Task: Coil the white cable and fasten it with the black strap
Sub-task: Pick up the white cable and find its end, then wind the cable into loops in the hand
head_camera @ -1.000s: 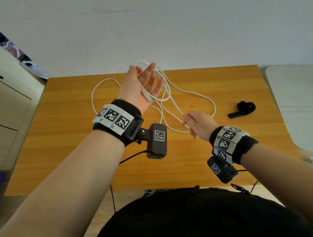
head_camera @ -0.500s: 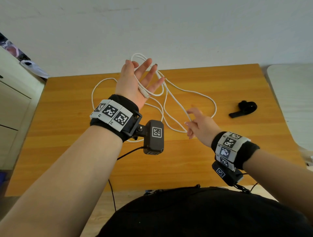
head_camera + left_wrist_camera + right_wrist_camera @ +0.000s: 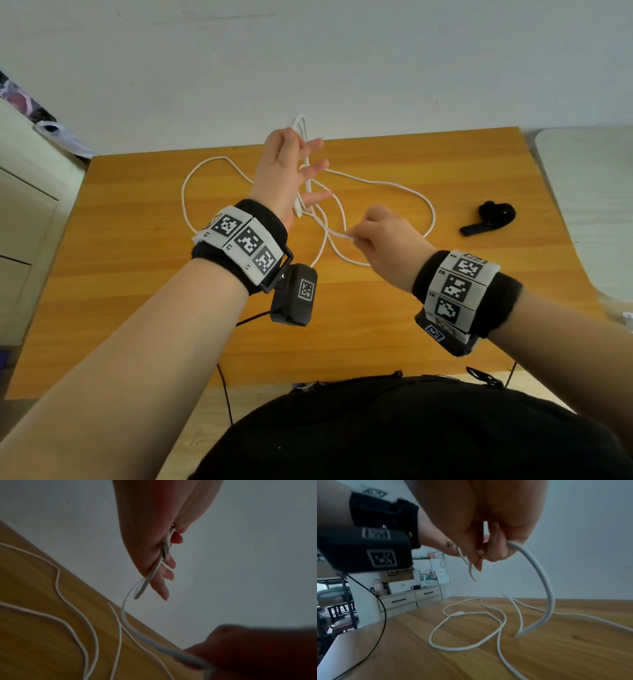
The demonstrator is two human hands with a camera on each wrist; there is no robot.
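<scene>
The white cable [image 3: 404, 186] lies in loose loops on the wooden table [image 3: 137, 274], with some turns hung over my raised left hand [image 3: 287, 171]. That hand's fingers are straight and spread. In the left wrist view its thumb pins the cable's plug end [image 3: 165, 550] against the palm. My right hand [image 3: 383, 236] pinches a strand of the cable [image 3: 546, 580] just right of the left wrist, above the table. The black strap [image 3: 493, 217] lies curled on the table's right side, away from both hands.
A pale cabinet with drawers [image 3: 20, 222] stands left of the table. A light grey surface [image 3: 589, 205] adjoins the table's right edge, and a white wall runs behind. A thin black lead [image 3: 246, 320] hangs from the left wrist camera.
My left hand has risen and turned edge-on, with the loops still on it. My right hand let go of the cable, then pinched a strand again higher and nearer the left wrist.
</scene>
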